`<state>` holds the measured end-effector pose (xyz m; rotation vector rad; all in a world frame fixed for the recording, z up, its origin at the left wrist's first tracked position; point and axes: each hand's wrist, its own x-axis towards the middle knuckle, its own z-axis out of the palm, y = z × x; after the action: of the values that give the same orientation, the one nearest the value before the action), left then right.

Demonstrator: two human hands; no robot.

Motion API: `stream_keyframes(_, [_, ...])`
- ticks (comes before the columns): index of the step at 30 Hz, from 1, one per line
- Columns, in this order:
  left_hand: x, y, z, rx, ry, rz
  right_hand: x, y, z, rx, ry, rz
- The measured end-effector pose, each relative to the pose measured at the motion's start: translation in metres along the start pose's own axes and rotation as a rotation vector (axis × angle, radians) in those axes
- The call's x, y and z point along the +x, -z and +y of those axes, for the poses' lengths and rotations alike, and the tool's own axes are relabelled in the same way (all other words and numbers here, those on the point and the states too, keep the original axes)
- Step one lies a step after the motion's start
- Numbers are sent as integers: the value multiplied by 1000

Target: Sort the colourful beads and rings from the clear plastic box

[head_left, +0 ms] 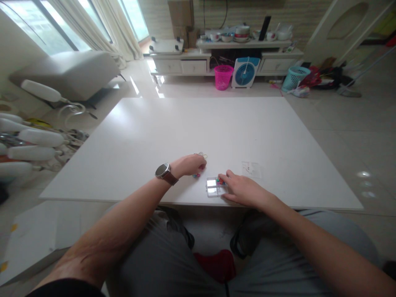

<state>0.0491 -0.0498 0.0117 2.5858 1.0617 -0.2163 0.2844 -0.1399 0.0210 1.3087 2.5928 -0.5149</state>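
My left hand (194,164), with a watch (163,170) on its wrist, is low over the white table (192,123). Its fingers are curled together, and whatever is between them is hidden. Small coloured pieces (196,175) lie just below it, and thin loops (202,155) show beyond the knuckles. To the right, my right hand (244,188) grips the right side of a clear plastic compartment box (213,190). Its thumb is by the near edge, and its fingers reach the far right compartment, where small coloured pieces (220,181) show, partly covered.
A flat clear plastic piece (252,169), perhaps a lid, lies beyond my right hand. The table's near edge runs just above my knees. Further off are a pink basket (223,77), a blue box fan (245,73) and a cabinet (194,66) with dishes.
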Motion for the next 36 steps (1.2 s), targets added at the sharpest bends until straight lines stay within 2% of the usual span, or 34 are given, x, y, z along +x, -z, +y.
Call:
stream_keyframes(13, [-2, 2, -1, -32, -11, 76, 0, 0, -1, -8, -5, -5])
stream_keyframes(21, [-2, 3, -3, -46, -59, 67, 0, 1, -1, -20, 0, -3])
stream_keyframes(33, [-5, 7, -7, -143, -24, -104, -1, -1, -1, -17, -3, 2])
stream_keyframes(36, [-8, 8, -7, -164, -17, -110, 0, -1, -1, -17, -1, 3])
